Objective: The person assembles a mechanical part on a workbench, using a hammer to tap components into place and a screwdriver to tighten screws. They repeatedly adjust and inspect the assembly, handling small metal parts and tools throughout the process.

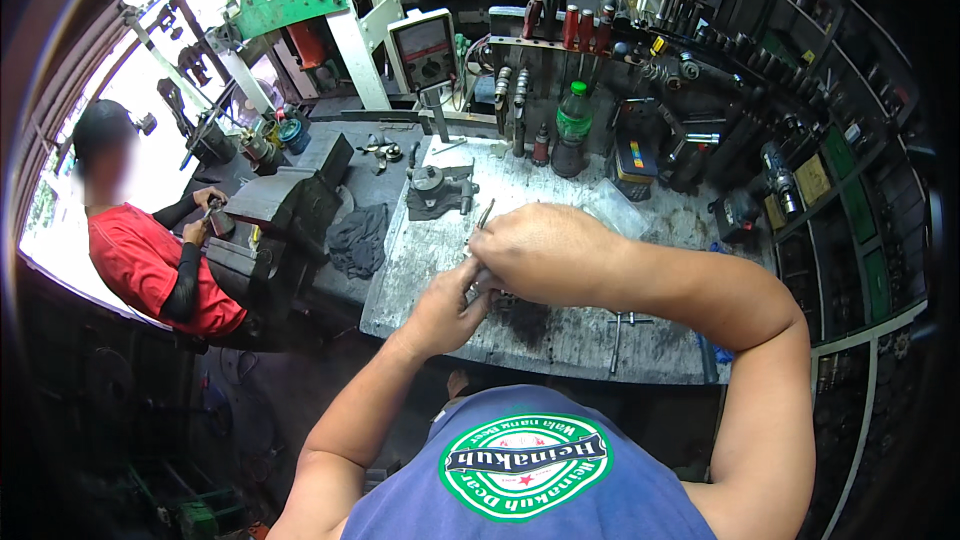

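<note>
Over the worn metal workbench [415,280], my two hands meet. My right hand [548,252] is closed in a fist around a thin metal rod [486,212], whose tip sticks up past the fingers. Just below and to its left, my left hand [443,308] is closed on a small part mostly hidden by the fingers. A cast metal part [430,178] rests on a dark cloth beyond my hands. Under my right hand, small dark pieces and a greasy patch show on the bench. Near the front edge lies a T-handle wrench [620,320].
At the back stand a green-capped bottle [573,128], red-handled screwdrivers [571,28] in a rack and a battery-like box [632,162]. Clear plastic [617,205] lies to the right. A dark rag [358,240] and a large vise [285,198] are left, where a person in red [160,260] works.
</note>
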### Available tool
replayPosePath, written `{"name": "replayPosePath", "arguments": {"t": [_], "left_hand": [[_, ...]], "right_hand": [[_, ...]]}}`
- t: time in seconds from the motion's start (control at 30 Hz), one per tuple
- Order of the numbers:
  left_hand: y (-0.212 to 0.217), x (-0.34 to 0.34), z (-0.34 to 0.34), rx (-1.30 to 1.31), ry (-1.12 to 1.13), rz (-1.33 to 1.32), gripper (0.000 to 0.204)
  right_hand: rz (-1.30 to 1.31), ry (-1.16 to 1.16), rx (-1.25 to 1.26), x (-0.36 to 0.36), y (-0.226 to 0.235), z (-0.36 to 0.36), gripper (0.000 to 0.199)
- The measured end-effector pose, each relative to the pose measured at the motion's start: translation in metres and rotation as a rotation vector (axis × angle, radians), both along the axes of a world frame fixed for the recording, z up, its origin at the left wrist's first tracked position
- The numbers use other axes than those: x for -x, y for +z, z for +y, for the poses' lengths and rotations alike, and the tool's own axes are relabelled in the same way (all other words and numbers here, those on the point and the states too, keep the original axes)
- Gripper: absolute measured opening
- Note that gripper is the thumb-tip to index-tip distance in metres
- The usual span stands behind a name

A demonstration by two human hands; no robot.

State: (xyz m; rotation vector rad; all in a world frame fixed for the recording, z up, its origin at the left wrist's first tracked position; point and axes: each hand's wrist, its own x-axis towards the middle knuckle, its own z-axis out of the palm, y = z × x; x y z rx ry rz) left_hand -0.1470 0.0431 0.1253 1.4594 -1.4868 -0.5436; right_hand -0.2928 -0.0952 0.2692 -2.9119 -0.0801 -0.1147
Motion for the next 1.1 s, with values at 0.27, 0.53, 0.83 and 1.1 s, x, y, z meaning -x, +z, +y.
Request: {"name": "replayPosePath", "arguments": {"t": [0.27,0.53,0.83,1.1], "left_hand": [[0.003,-0.002,0.005,-0.240,-0.007,0.140,0.041],[-0.010,-0.002,0.004,0.023,0.028,0.067,0.047],[-0.018,0.011,0.000,0.078,0.085,0.031,0.055],[-0.020,0.014,0.006,0.124,0.139,-0.040,0.059]], "right_hand": [[-0.220,0.115,-0.004,0.002,-0.010,-0.005,0.044],[-0.003,0.184,-0.058,0.006,0.007,0.003,0.037],[-0.146,0.130,0.017,0.005,0.001,0.006,0.033],[-0.091,-0.021,0.129,0.013,-0.002,0.006,0.037]]}}
